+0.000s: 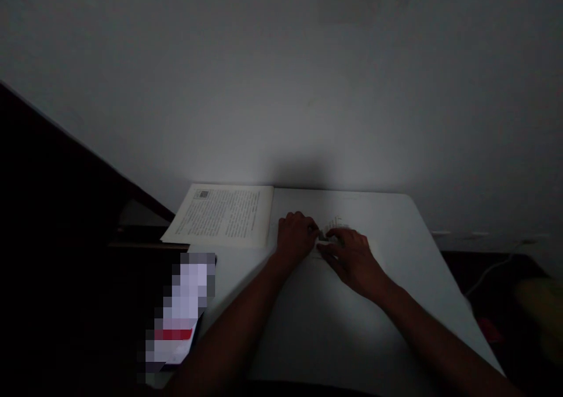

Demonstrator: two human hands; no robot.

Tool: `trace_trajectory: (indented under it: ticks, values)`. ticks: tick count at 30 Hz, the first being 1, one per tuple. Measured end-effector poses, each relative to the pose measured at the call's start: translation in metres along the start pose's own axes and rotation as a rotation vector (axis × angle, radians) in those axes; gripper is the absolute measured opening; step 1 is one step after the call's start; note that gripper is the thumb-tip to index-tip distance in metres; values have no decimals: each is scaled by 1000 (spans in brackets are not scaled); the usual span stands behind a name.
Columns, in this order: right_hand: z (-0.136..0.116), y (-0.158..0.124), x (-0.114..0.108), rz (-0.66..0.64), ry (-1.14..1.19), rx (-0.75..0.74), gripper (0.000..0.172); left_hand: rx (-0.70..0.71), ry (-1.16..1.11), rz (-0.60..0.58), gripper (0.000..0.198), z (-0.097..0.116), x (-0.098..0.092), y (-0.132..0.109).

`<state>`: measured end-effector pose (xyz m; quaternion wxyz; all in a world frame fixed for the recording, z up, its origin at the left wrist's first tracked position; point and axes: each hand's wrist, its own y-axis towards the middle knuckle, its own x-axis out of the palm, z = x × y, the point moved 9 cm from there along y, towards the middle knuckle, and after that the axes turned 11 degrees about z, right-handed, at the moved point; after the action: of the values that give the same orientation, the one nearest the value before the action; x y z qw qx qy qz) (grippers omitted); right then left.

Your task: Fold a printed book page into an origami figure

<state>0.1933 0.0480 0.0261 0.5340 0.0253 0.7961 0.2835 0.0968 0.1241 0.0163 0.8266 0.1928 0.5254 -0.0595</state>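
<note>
In dim light, both my hands meet over a small piece of paper (pixel 333 228) lying on a white table (pixel 334 321). My left hand (pixel 295 237) is curled, its fingertips pressed on the paper's left edge. To its right, my right hand (pixel 352 259) pinches the same paper from the near right side. The paper seems folded, with faint printed marks on it; most of it is hidden under my fingers.
A printed sheet or open booklet (pixel 224 214) lies at the table's far left corner. A blurred-out white and red object (pixel 182 309) rests at the table's left edge. A plain wall stands behind. A white cable (pixel 492 271) runs along the dark floor to the right.
</note>
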Motion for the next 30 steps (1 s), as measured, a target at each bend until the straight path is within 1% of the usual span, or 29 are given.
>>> trace_trajectory:
  ticks: [2, 6, 11, 15, 21, 24, 27, 29, 30]
  values:
    - [0, 0, -1, 5, 4, -1, 22, 7, 6, -8, 14, 3, 3, 6]
    - [1, 1, -1, -7, 18, 11, 22, 38, 11, 16, 16, 13, 9, 18]
    - [3, 1, 1, -21, 17, 22, 23, 70, 14, 19, 16, 26, 22, 36]
    - [4, 2, 1, -19, 25, 30, 22, 109, 2, 45, 16, 36, 27, 50]
    - [2, 2, 1, -25, 32, 41, 23, 143, -69, 54, 16, 45, 34, 60]
    - [-6, 1, 6, -61, 58, 25, 22, 105, -227, 97, 13, 36, 26, 60]
    - [-15, 1, 10, -66, 74, 12, 23, -53, -449, 175, 9, 10, 7, 53]
    - [-20, 2, 11, -52, 89, 1, 23, -158, -587, 217, 8, -6, -6, 41]
    - [-22, 3, 12, -45, 97, -4, 23, -203, -665, 218, 10, -13, -10, 33]
